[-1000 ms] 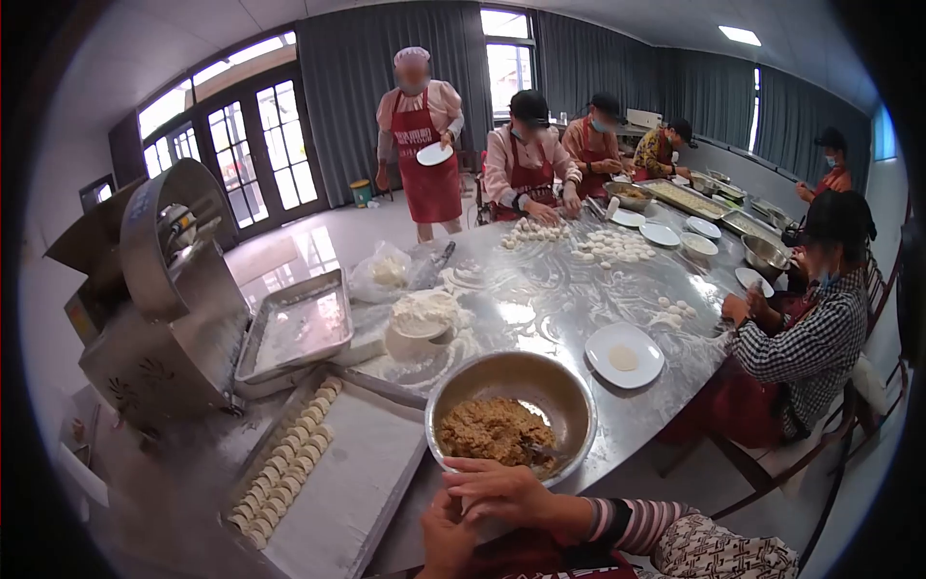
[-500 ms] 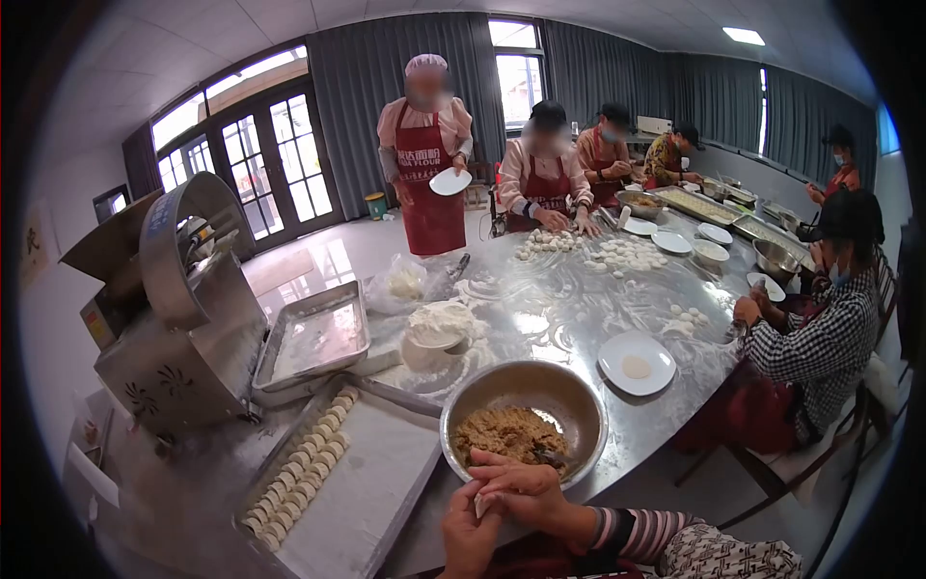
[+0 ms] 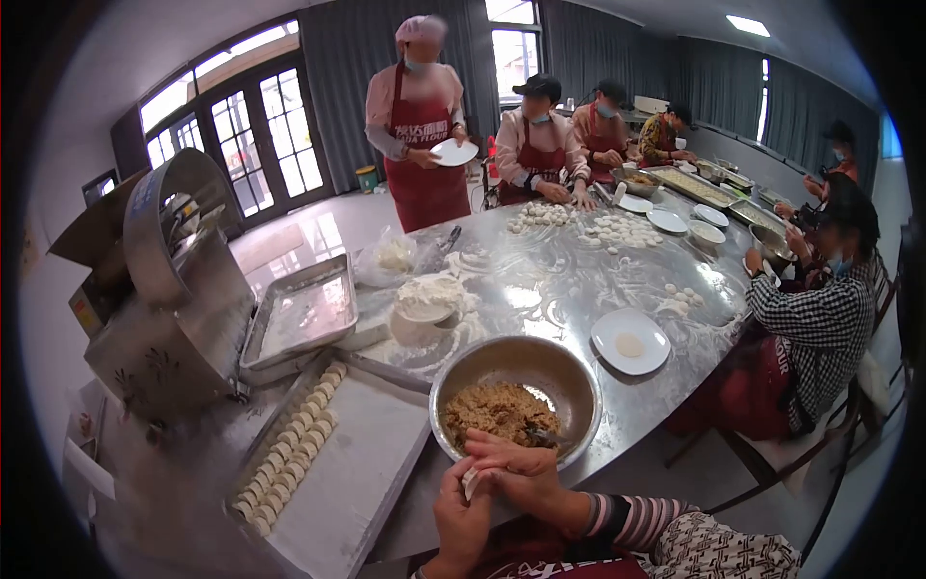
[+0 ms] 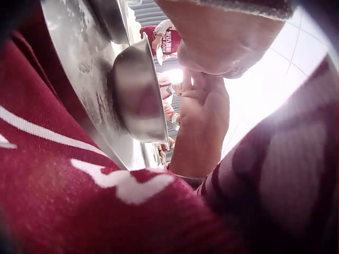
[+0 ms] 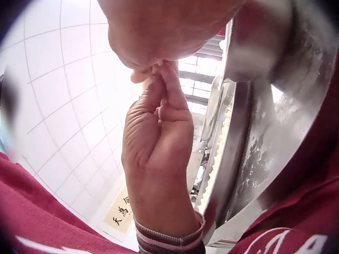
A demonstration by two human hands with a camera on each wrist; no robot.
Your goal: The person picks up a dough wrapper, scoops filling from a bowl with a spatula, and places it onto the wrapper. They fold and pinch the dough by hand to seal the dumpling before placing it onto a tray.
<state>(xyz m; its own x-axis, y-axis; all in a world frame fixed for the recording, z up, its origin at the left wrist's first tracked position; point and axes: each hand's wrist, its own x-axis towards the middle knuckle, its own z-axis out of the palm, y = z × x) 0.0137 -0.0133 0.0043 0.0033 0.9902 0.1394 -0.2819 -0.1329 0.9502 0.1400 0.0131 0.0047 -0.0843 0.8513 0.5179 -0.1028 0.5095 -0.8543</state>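
In the head view, a small white piece of dough shows between the two hands, just in front of the metal bowl's near rim. The left hand pinches it with curled fingers. My right hand lies against it from the other side, its fingers bent over the dough and reaching toward the left hand. Both wrist views show the hands meeting, the left hand and the right hand, with the dough hidden. Brown filling and a utensil lie in the bowl.
Left of the bowl, a lined tray holds rows of dumplings. A plate bears one round wrapper. Behind are a flour bowl, an empty-looking tray and a metal machine. Several people work around the table; one stands holding a plate.
The head view has shifted. The dough shows more clearly between the hands, which remain together. The standing person has come nearer and now has both hands at the plate.
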